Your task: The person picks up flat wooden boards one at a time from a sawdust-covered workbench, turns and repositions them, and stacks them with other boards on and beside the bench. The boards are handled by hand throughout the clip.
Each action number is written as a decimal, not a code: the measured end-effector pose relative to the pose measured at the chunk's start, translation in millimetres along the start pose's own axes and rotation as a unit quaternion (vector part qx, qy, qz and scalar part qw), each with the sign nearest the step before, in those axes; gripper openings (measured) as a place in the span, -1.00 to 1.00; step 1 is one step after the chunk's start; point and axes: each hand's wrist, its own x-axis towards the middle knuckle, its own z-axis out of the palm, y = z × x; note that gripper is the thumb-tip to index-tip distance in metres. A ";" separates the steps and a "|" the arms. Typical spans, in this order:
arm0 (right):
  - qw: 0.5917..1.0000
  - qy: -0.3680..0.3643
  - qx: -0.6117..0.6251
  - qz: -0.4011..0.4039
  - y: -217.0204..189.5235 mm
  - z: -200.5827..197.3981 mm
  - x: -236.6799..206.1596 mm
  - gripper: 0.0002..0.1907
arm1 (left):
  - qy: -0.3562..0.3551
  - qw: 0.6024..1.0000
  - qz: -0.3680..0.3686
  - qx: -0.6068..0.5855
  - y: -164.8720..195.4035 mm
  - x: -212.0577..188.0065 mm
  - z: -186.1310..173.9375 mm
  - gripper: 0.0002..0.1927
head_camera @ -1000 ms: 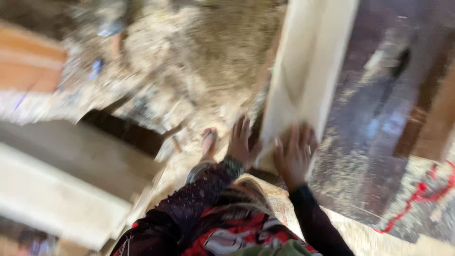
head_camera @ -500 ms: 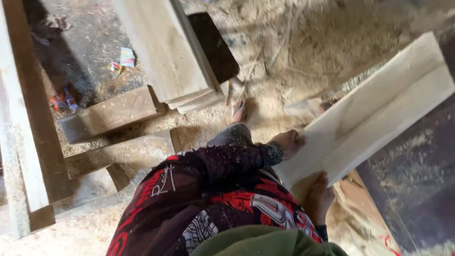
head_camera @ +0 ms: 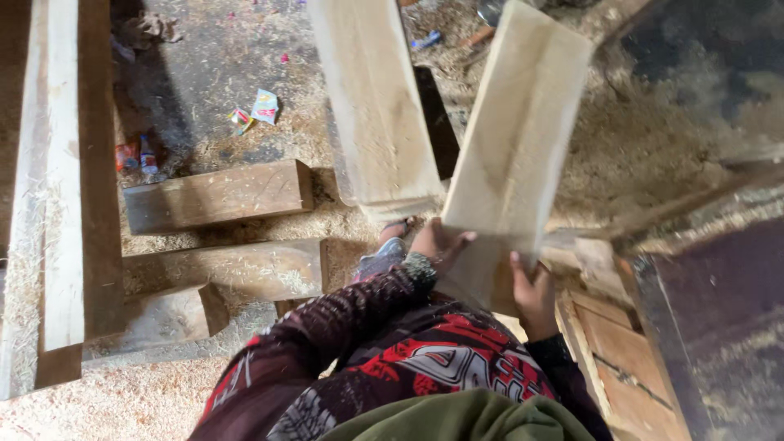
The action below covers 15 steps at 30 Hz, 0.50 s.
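- I had the pale plank (head_camera: 516,139) up off the floor, gripped at its near end, its far end reaching away over the sawdust.
- My left hand (head_camera: 437,245) gripped the near left edge, fingers (head_camera: 459,242) wrapped onto the face; my right hand (head_camera: 535,296) clamped the near right corner from below, thumb on the edge.
- So the lift looked done, and the plank was not set down on anything yet: it hung in the air between the second plank (head_camera: 376,106) and the dark machine table (head_camera: 719,318).
- The plank was flat, long and fresh-sawn, light cream with faint grain and a dusty, rough face; its ends were cut square.
- The second plank beside it looked like the same wood, a touch greyer, lying over a dark slot in the floor.
- To the left lay two short brown blocks (head_camera: 216,196), chunky and squared, darker and more weathered, one behind the other.
- A long beam (head_camera: 61,188) ran along the left edge, with shavings clinging to it.
- The floor (head_camera: 204,73) was thick with sawdust, and small bright wrappers (head_camera: 263,106) were scattered on it.
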 end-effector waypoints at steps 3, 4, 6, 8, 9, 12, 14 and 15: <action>0.994 -0.043 -0.065 0.079 -35.6 56.1 50.5 -0.58 | 0.085 0.993 0.069 -0.038 -21.4 19.5 -60.9 -0.54; 0.992 -0.057 -0.077 0.081 -47.2 71.9 68.2 -0.57 | 0.096 0.992 0.064 -0.056 -26.8 29.8 -79.0 -0.59; 0.987 -0.090 -0.103 0.087 -68.5 99.3 99.3 -0.56 | 0.133 0.985 0.085 -0.069 -32.9 47.7 -108.5 -0.69; 0.989 -0.102 -0.098 0.042 -85.1 118.1 123.1 -0.56 | 0.177 0.974 0.130 -0.058 -30.8 61.2 -134.0 -0.75; 0.990 -0.106 -0.093 0.017 -90.8 127.7 132.8 -0.56 | 0.178 0.968 0.155 -0.085 -26.1 65.9 -145.4 -0.72; 0.989 -0.109 -0.096 -0.020 -95.9 153.5 165.5 -0.54 | 0.175 0.977 0.117 -0.048 0.7 82.9 -174.0 -0.58; 0.979 -0.114 -0.169 0.027 -88.1 168.5 185.4 -0.50 | 0.133 0.978 -0.096 0.125 17.1 89.4 -190.0 -0.40; 0.970 -0.115 -0.207 0.054 -81.1 173.2 192.3 -0.47 | 0.095 0.974 -0.105 0.176 21.6 91.3 -197.8 -0.30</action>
